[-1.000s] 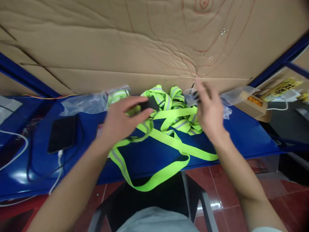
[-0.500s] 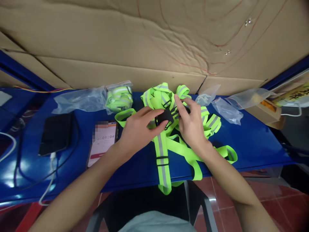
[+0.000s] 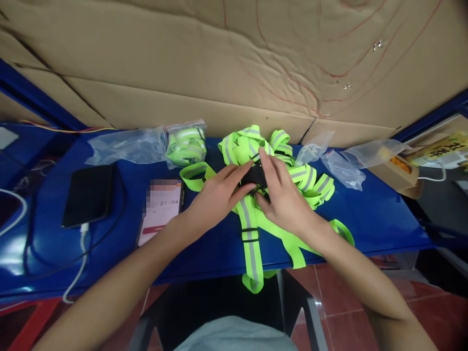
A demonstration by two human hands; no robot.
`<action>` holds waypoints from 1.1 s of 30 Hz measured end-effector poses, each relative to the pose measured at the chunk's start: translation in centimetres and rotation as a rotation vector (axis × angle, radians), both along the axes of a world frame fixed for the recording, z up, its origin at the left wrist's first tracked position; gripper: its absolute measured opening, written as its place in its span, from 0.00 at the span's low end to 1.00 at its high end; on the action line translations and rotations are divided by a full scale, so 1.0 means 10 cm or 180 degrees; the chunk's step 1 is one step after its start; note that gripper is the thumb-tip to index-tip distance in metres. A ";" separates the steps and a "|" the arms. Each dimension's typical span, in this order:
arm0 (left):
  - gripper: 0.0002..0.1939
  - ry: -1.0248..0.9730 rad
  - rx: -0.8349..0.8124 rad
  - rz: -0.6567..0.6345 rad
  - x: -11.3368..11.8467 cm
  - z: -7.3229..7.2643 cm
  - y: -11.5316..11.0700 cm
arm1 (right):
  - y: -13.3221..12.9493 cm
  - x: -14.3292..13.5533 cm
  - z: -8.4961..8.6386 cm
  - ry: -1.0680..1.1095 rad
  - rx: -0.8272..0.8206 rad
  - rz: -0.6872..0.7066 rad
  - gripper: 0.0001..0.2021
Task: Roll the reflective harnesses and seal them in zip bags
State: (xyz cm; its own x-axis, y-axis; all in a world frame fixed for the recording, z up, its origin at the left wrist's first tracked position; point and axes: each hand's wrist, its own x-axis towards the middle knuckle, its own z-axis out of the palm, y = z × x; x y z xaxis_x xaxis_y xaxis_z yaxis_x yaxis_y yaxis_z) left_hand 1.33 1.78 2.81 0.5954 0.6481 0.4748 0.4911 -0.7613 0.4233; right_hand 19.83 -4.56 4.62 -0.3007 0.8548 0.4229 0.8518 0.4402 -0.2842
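Neon-yellow reflective straps (image 3: 249, 219) with grey stripes lie heaped on the blue table, one looping over its front edge. My left hand (image 3: 219, 192) pinches a black plastic buckle (image 3: 253, 178) between thumb and fingers. From the other side my right hand (image 3: 281, 187) closes in on the same buckle, its index finger along the buckle's right edge and its thumb below. Exactly what the right fingertips grip is partly hidden. A black slider (image 3: 250, 235) sits on the strap hanging below the buckle.
A bagged strap bundle (image 3: 186, 146) and an empty-looking clear bag (image 3: 127, 146) lie at the back left. Left of my hands are a phone with a timer (image 3: 163, 209) and a black device (image 3: 87, 195) on a white cable. More plastic bags (image 3: 343, 168) and a cardboard box (image 3: 398, 175) stand right.
My right hand has moved left and come up against the buckle, its thumb now showing below. My left hand keeps its pinch. The whole view has shifted slightly.
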 end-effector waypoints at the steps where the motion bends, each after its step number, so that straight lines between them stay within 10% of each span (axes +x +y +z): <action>1: 0.25 -0.0016 -0.0068 -0.0058 0.00 0.00 0.00 | -0.02 0.02 0.07 0.0017 -0.0118 0.0100 0.41; 9: 0.21 -0.0626 -0.1125 -0.0698 -0.11 0.22 -0.09 | -0.10 0.43 0.69 0.0308 -0.0905 0.0638 0.49; 19: 0.33 -0.1992 -0.2547 -0.1127 -0.35 0.46 -0.15 | -0.21 0.17 0.92 0.1401 -0.1714 0.0910 0.43; 24: 0.40 -0.2389 -0.2833 -0.0888 -0.25 0.43 -0.16 | -0.16 0.05 0.86 0.2560 -0.2455 0.0916 0.13; 30: 0.53 -0.2037 -0.2660 -0.0903 -0.09 0.16 -0.15 | 0.00 0.06 0.65 0.4274 -0.2598 0.0326 0.12; 33: 0.44 -0.1658 -0.2610 -0.0668 -0.03 0.10 -0.19 | 0.06 0.06 0.56 0.4717 -0.2578 0.0211 0.11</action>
